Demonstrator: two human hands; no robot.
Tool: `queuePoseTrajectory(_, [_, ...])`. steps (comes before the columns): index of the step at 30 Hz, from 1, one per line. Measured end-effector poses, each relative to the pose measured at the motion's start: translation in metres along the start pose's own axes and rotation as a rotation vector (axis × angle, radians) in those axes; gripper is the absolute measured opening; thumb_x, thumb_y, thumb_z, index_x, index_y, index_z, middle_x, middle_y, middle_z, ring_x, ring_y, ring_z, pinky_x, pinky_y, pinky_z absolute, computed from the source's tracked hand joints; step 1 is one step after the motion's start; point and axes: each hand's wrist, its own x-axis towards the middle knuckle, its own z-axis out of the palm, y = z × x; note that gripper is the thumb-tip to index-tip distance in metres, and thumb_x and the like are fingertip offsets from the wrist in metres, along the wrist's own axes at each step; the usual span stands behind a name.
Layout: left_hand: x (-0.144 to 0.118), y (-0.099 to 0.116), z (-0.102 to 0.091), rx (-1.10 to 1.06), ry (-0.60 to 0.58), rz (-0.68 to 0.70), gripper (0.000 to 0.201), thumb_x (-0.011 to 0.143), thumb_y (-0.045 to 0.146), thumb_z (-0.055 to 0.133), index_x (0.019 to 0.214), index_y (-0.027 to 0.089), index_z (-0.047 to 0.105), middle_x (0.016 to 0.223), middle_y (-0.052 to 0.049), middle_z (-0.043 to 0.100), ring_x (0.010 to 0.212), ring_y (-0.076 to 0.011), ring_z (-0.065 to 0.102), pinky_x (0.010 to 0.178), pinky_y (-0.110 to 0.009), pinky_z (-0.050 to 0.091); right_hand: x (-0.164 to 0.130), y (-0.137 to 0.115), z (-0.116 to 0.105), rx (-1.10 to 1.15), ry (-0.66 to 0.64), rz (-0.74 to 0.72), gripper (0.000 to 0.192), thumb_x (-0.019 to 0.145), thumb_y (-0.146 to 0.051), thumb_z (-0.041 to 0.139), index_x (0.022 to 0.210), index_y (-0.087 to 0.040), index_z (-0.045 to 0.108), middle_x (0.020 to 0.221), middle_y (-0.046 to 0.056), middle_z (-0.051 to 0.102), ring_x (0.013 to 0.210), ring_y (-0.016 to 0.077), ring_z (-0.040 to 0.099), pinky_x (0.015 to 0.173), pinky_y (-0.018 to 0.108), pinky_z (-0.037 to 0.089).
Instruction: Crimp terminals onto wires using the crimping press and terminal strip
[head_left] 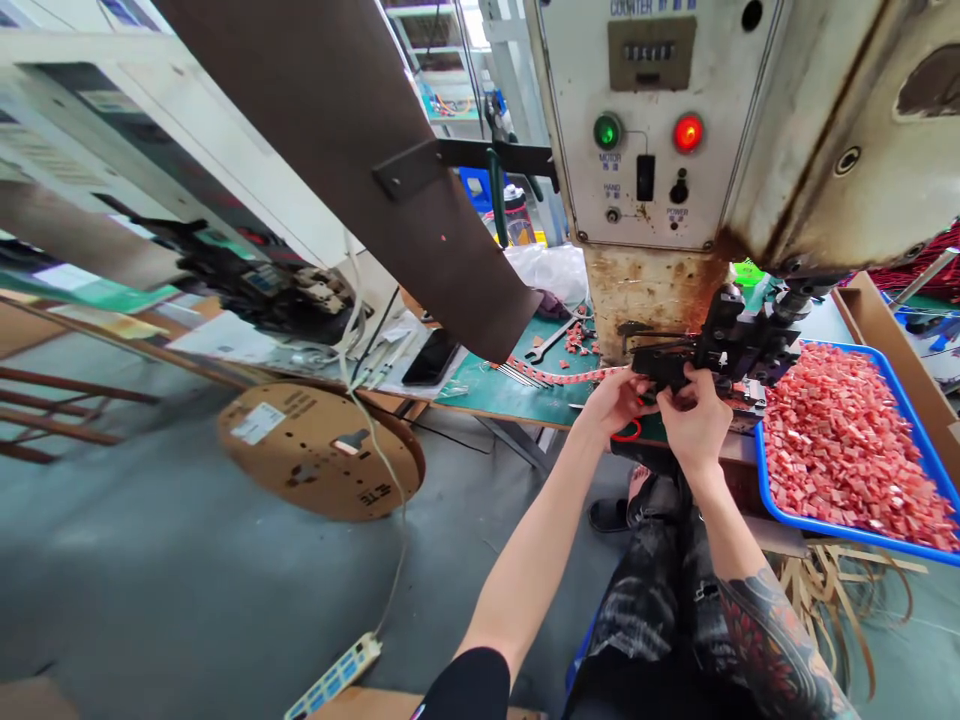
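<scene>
Both my hands are close together at the black tooling [675,365] under the head of a press machine [652,190]. My left hand [611,402] has its fingers closed at the tooling's left front. Beside it, my right hand [697,415] pinches at the front, thumb and forefinger pressed together. Whatever lies between the fingers is too small or hidden to make out. A strip of red and white pieces [566,378] runs along the green table to the left hand's side. A red loop [628,432] hangs just below the left hand.
On the right a blue tray [763,470] holds many small pinkish-red pieces. A wrench [551,343] and loose red bits lie behind the strip. A phone [431,357] rests farther left. Below stand a cardboard reel [300,450] and a power strip [337,680] with its cord.
</scene>
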Motion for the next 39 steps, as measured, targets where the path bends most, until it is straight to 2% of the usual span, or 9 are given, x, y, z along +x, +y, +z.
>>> queuePoseTrajectory(6, [-0.001,-0.001,0.001,-0.045,-0.021,0.015,0.027,0.084,0.012,0.064,0.060,0.016,0.054,0.050,0.005,0.048,0.051,-0.0097,0.054,0.080,-0.031,0.059,0.000,0.002,-0.002,0.017,-0.030,0.002,0.029,0.076,-0.034,0.060,0.102,-0.022,0.064,0.060,-0.005,0.063,0.058,0.0196,0.066,0.058,0.027,0.045])
queuePoseTrajectory(13, [0.004,0.002,-0.006,-0.049,0.041,0.016,0.019,0.082,0.009,0.062,0.064,0.016,0.060,0.050,0.004,0.052,0.067,-0.0186,0.071,0.088,-0.038,0.058,-0.001,0.004,0.001,0.031,-0.030,-0.002,0.032,0.078,-0.034,0.059,0.107,-0.022,0.065,0.060,-0.006,0.062,0.056,0.0179,0.064,0.058,0.026,0.045])
queuePoseTrajectory(17, [0.004,0.003,-0.005,-0.041,0.060,0.029,0.022,0.080,0.008,0.060,0.059,0.015,0.057,0.048,0.004,0.048,0.059,-0.0159,0.065,0.084,-0.039,0.060,-0.001,0.004,0.002,0.039,-0.037,-0.002,0.032,0.079,-0.032,0.058,0.108,-0.022,0.065,0.061,-0.005,0.063,0.057,0.0176,0.064,0.058,0.025,0.045])
queuePoseTrajectory(21, [0.003,0.003,-0.001,-0.037,0.038,0.023,0.024,0.076,0.008,0.062,0.055,0.016,0.052,0.047,0.006,0.043,0.051,-0.0114,0.055,0.079,-0.035,0.060,-0.002,0.006,0.003,0.040,-0.026,-0.005,0.032,0.081,-0.032,0.057,0.109,-0.022,0.066,0.062,-0.005,0.064,0.058,0.0180,0.066,0.057,0.026,0.044])
queuePoseTrajectory(29, [0.000,0.001,0.003,-0.060,0.026,-0.023,0.025,0.079,0.010,0.060,0.057,0.018,0.050,0.046,0.005,0.042,0.054,-0.0122,0.055,0.072,-0.029,0.058,-0.002,0.005,0.000,0.031,-0.021,-0.020,0.034,0.080,-0.034,0.059,0.110,-0.019,0.065,0.061,-0.005,0.063,0.056,0.0183,0.064,0.058,0.027,0.044])
queuePoseTrajectory(33, [0.001,-0.002,0.004,-0.057,0.019,-0.013,0.027,0.079,0.011,0.063,0.058,0.018,0.047,0.047,0.007,0.042,0.047,-0.0096,0.047,0.071,-0.028,0.056,-0.003,0.003,-0.001,0.012,-0.005,-0.024,0.033,0.079,-0.035,0.060,0.108,-0.019,0.064,0.061,-0.004,0.063,0.056,0.0187,0.064,0.058,0.027,0.045])
queuePoseTrajectory(39, [0.003,-0.007,-0.001,-0.073,-0.037,-0.017,0.026,0.082,0.013,0.063,0.060,0.017,0.050,0.047,0.006,0.043,0.058,-0.0134,0.058,0.076,-0.030,0.055,-0.005,0.001,-0.001,-0.023,0.045,-0.039,0.032,0.078,-0.033,0.062,0.106,-0.018,0.063,0.060,-0.004,0.063,0.056,0.0187,0.065,0.060,0.027,0.046])
